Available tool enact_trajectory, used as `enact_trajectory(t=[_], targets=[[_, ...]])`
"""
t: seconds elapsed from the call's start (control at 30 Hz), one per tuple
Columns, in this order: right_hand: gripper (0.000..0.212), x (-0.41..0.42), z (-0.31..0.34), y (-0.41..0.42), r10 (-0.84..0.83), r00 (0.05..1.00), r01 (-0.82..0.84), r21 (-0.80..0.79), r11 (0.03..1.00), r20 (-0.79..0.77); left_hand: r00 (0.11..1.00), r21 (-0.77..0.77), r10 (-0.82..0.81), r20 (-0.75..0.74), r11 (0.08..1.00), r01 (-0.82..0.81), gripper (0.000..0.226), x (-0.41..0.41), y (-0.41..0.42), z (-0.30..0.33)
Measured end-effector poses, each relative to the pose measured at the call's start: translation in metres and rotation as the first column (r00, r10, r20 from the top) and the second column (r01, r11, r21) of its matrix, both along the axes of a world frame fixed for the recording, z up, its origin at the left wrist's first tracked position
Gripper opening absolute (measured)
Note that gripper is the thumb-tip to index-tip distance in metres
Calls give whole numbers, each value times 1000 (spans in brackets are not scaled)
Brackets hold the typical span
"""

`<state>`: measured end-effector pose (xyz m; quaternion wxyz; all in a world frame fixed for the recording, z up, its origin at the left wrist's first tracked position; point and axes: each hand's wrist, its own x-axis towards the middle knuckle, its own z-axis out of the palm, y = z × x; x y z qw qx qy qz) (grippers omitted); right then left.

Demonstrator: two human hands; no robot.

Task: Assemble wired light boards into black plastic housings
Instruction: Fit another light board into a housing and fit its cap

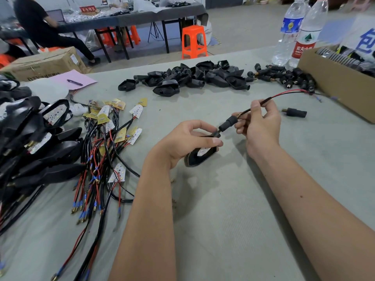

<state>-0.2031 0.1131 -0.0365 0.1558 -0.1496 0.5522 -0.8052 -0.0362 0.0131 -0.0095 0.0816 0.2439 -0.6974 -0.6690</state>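
In the head view, our left hand (183, 142) grips the black housing (199, 157) with the light board (204, 151) inside; our right hand (257, 126) pinches the black sleeve (228, 123) on the wire (284, 95). We judge the next move is to push the sleeve onto the housing stem.

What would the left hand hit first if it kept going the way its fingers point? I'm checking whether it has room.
Probably the black stem connector on the wire, just beyond the left hand, which grips the black housing. The right hand comes next. Depth is uncertain from this single view.
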Motion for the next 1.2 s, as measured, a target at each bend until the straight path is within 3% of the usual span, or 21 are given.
enact_trajectory(t=[0.13,0.27,0.37,0.57,0.97,1.2], targets=[[17,0,1,-1,25,999,-24,33,999,-23,995,-67,86,-48,994,-89,38,-2,4,-2],[12,2,4,3,291,952,-284,-86,955,98,964,-91,219,-149,968,-234,27,-3,1,-6],[13,4,5,6,468,879,-450,-162,878,94,942,-107,257,-218,953,-285,27,-3,-3,-9],[11,4,4,5,374,927,-374,-49,926,-15,930,-185,261,-258,932,-313,32,-3,-8,-13],[5,3,3,10,509,859,-512,-44,858,-55,931,-159,312,-191,926,-343,31,0,-7,-12],[9,9,5,7,491,869,-491,19,871,-57,908,-170,336,-251,908,-383,28,-9,0,-13]])
